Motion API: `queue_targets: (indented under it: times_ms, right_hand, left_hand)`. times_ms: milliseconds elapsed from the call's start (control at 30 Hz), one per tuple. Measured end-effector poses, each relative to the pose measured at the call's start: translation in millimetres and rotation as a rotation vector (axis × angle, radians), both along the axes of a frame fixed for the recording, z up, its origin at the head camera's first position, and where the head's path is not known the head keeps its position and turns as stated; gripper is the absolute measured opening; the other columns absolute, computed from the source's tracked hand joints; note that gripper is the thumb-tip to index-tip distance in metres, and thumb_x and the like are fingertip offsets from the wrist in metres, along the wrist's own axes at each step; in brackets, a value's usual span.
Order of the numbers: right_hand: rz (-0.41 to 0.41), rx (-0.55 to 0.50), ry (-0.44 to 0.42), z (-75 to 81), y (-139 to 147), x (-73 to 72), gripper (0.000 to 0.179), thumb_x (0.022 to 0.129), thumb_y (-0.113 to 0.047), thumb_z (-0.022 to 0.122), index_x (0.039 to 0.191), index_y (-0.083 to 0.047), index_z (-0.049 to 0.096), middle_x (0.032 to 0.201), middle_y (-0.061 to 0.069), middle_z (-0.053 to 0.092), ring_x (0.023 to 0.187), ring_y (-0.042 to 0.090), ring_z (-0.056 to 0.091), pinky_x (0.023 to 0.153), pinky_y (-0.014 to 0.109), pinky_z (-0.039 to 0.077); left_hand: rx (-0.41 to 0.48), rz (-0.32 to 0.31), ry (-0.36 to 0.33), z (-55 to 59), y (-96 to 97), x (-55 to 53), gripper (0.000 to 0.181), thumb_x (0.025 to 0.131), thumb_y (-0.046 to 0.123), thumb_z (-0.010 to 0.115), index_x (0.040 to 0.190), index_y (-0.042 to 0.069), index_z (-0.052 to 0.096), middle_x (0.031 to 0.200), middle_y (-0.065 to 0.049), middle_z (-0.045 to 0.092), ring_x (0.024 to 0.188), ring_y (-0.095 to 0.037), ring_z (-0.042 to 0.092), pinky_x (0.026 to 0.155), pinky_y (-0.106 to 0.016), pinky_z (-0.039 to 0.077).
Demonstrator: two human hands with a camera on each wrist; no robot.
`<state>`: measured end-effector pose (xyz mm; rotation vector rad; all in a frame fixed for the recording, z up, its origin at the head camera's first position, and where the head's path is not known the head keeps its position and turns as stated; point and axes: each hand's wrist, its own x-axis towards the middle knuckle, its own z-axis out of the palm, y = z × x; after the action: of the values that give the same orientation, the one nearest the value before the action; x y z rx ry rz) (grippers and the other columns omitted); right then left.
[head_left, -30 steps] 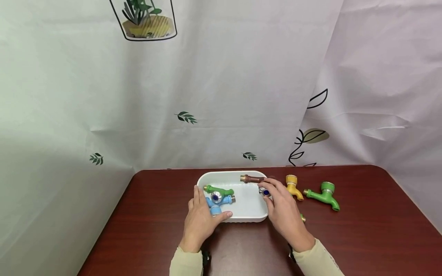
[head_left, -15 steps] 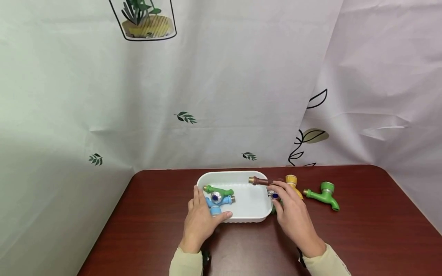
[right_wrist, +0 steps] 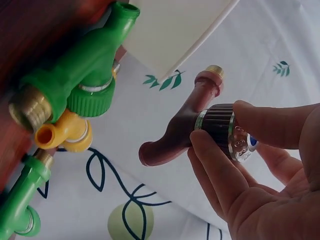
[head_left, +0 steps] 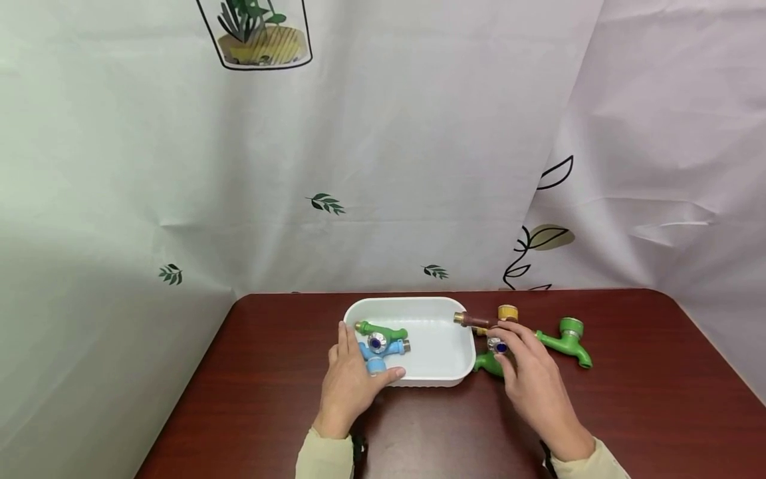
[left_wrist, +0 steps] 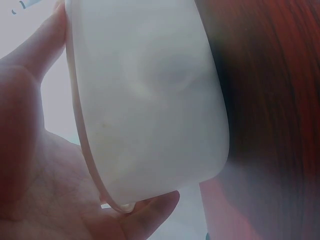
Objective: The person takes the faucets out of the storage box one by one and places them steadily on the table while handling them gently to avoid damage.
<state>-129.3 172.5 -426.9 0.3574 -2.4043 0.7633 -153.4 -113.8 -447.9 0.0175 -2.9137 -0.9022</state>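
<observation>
Right of centre and low in the head view, a brown tap (head_left: 479, 320) is pinched by its knob (right_wrist: 220, 122) between the thumb and fingers of the right hand (head_left: 541, 386). From where I stand, its long axis runs nearly level across the frame, dipping slightly to the right, brass end pointing left and away from the fingers. Only that end overlaps the upper right rim of the white tray (head_left: 427, 381); the body seems to sit over the bench (head_left: 431, 432), and that is the relation I'd watch. How high it hangs, I cannot tell.

At the tray's lower left corner, the left hand (head_left: 350, 389) rests with fingers spread wide, well apart from the brown tap, near 1 blue tap (head_left: 376, 364) and 1 green tap (head_left: 385, 331) inside. So the right hand is the nearer. Just beside the tray's right wall lies a second green tap (head_left: 489, 364), with a yellow tap (head_left: 507, 313) above it in the frame.
</observation>
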Motion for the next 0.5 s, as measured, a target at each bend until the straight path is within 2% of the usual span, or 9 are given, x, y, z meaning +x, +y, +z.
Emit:
queue_targets:
  times_ms: [300, 500]
  right_hand:
    - [-0.037, 0.014, -0.012, -1.8, 11, 7.6, 0.044, 0.074, 0.014, 0.08, 0.113, -0.006, 0.071, 0.124, 0.013, 0.062, 0.112, 0.034, 0.061, 0.083, 0.05, 0.049]
    - [-0.058, 0.03, 0.015, -7.7, 23, 12.9, 0.046, 0.071, 0.014, 0.081, 0.112, -0.006, 0.07, 0.122, 0.014, 0.063, 0.109, 0.034, 0.062, 0.082, 0.048, 0.046]
  left_hand:
    - [0.002, -0.008, 0.005, 0.3, 1.3, 0.7, 0.129, 0.069, 0.064, 0.083, 0.153, -0.013, 0.023, 0.163, -0.027, 0.016, 0.136, -0.045, 0.036, 0.091, -0.054, 0.05]
    - [0.004, -0.004, 0.008, -0.5, -0.3, 0.5, 0.128, 0.07, 0.064, 0.083, 0.153, -0.014, 0.023, 0.163, -0.028, 0.016, 0.136, -0.045, 0.036, 0.092, -0.053, 0.049]
